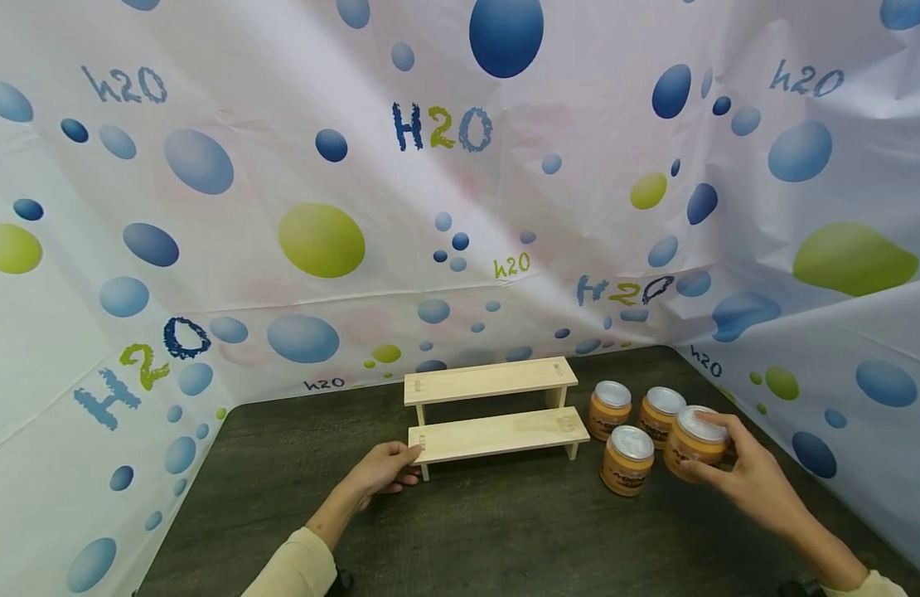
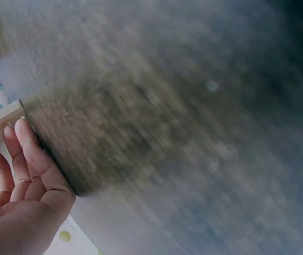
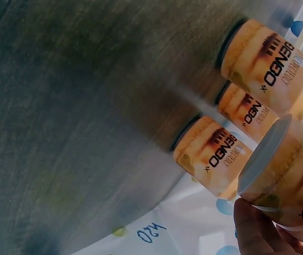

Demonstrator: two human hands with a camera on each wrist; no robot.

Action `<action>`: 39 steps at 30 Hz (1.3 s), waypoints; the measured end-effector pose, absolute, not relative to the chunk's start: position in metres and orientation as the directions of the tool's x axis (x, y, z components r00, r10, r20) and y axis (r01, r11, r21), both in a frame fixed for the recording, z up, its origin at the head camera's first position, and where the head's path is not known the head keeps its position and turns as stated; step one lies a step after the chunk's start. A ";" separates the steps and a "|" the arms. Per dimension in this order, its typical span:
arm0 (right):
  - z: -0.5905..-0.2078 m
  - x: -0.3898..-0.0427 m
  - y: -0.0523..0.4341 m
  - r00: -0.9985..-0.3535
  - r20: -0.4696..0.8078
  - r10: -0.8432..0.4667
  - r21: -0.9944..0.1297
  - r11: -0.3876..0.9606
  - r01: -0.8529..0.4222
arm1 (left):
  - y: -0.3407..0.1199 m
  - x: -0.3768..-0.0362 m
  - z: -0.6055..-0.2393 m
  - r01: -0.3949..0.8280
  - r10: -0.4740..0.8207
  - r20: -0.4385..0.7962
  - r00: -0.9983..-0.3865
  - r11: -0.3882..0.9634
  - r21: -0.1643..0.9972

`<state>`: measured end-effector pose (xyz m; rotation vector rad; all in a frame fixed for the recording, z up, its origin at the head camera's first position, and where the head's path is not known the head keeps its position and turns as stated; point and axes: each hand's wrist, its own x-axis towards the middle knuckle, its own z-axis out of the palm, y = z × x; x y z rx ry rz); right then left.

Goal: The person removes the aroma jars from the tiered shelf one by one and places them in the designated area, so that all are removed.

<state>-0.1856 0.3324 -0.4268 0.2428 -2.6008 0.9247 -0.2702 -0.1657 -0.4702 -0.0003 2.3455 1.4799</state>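
Note:
A two-step wooden shelf stands on the dark table, with a lower step in front of a raised upper step. My left hand grips the left end of the lower step, thumb on top and fingers beneath. On the right, my right hand holds an orange-labelled can with a silver lid between thumb and fingers. Its grey bottom shows in the right wrist view, so the can is raised off the table. Beside it stand three matching upright cans: a front one, a back-left one and a back-right one.
The dark wood-grain table extends around the shelf and cans. A white sheet printed with blue and green drops hangs behind it and along both sides. The cans stand close to the shelf's right end.

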 end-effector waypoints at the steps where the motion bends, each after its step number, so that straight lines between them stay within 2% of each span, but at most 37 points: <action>1: -0.428 -0.186 0.333 -0.918 0.395 -0.036 -0.573 0.771 -0.277 | -0.166 -0.270 -0.470 -0.190 0.193 -0.303 -0.933 0.450 0.872; 13: -0.436 -0.190 0.333 -0.927 0.374 -0.026 -0.580 0.774 -0.255 | -0.166 -0.271 -0.470 -0.197 0.189 -0.307 -0.933 0.449 0.872; 39: -0.456 -0.200 0.333 -0.979 0.204 -0.010 -0.621 0.772 -0.137 | -0.166 -0.270 -0.469 -0.198 0.184 -0.308 -0.933 0.451 0.870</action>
